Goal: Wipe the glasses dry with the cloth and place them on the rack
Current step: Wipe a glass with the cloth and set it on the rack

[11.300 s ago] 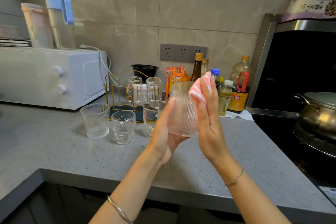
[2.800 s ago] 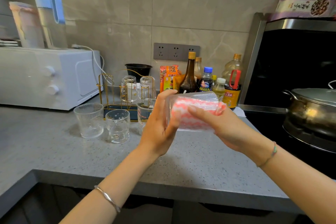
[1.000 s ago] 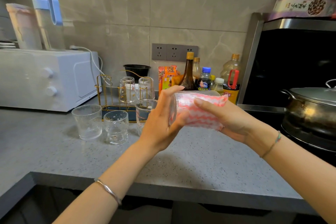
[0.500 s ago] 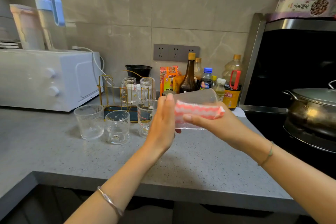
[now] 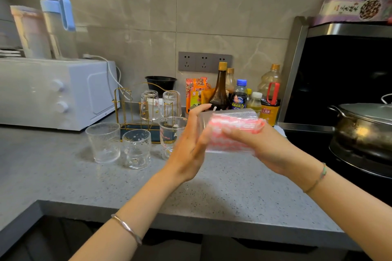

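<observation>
**Drying the ribbed glass: go all the way round before racking it**

The glass [image 5: 230, 113] lies on its side in the air above the counter [image 5: 212, 188], between both hands and in front of the bottles [image 5: 220, 91]. The left hand [image 5: 189, 144] cups one end, thumb over the top edge and fingers curled against it. The right hand [image 5: 263, 148] holds the pink-and-white cloth [image 5: 231, 133] wrapped against the wall of the glass, fingers bent round it. Motion blur hides whether any cloth is tucked inside.

This looks like the wiping step, with the outside being rubbed. To do it well:

- Let the left hand turn the glass while the right holds the cloth firmly in place, so every rib passes under it.
- Press into the grooves, since ribbed walls likely hold water there.
- Dry the base and rim too, and push the cloth inside if that is not yet done.
- Grip lightly, because wet glass probably slips, and the hard counter lies below.

The gold wire rack [image 5: 127, 110] stands behind and to the left, carrying two upturned glasses [image 5: 149, 103]. Three more glasses [image 5: 104, 142] wait on the counter just in front of it, so the task seems less than half done. Carry this one over them, not through.
</observation>
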Demonstrator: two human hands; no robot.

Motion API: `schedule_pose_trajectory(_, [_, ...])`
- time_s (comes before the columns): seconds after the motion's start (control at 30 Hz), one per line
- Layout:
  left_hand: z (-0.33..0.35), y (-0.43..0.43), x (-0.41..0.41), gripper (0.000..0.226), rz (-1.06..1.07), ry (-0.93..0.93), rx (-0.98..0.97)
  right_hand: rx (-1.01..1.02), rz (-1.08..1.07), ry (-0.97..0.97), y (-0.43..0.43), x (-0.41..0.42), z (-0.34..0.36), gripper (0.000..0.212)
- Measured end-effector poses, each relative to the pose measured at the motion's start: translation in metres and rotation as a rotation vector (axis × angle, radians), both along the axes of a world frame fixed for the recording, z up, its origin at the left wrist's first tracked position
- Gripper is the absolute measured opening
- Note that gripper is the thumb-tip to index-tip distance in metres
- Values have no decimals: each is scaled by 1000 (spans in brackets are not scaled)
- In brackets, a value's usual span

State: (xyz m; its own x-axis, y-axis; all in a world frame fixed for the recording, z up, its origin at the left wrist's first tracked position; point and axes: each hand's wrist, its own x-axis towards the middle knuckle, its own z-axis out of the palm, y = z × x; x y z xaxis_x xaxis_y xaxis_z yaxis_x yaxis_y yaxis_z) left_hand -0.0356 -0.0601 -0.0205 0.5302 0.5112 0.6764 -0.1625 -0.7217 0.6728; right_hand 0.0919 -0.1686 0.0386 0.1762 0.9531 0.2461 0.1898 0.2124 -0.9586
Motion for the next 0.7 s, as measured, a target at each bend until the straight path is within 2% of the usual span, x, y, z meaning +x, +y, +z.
schedule_pose_trajectory(0.03, [1, -1, 1, 71, -38, 20, -127, 22, -34, -107, 0, -2, 0, 34])
schedule_pose_trajectory(0.13, [11, -4, 2, 88, -86, 121, -461, 107, -92, -414, -2, -7, 0, 17])
schedule_pose_trajectory(0.2, [18, -7, 1, 87, -89, 151, -635, 141, -82, -478, -2, -12, -2, 21])
schedule_pose_trajectory(0.27, [20, -10, 2, 77, -24, 127, -649, 145, -70, -441, -1, -14, -3, 20])
schedule_pose_trajectory(0.37, [12, -11, 3, 63, 27, -41, -500, 108, -18, -356, -2, -17, 0, 20])
schedule_pose_trajectory(0.47, [5, -10, -1, 47, 77, -150, -182, 58, 33, -137, -2, -17, 1, 24])
schedule_pose_trajectory(0.57, [3, -5, -7, 52, 143, -121, 186, -1, 78, 68, -4, -14, 5, 27])
schedule_pose_trajectory(0.63, [1, 2, -11, 58, 123, -97, 323, -68, 107, 120, -6, -12, 8, 30])
schedule_pose_trajectory(0.7, [1, 7, -12, 61, 100, -77, 374, -84, 112, 107, -6, -10, 11, 29])
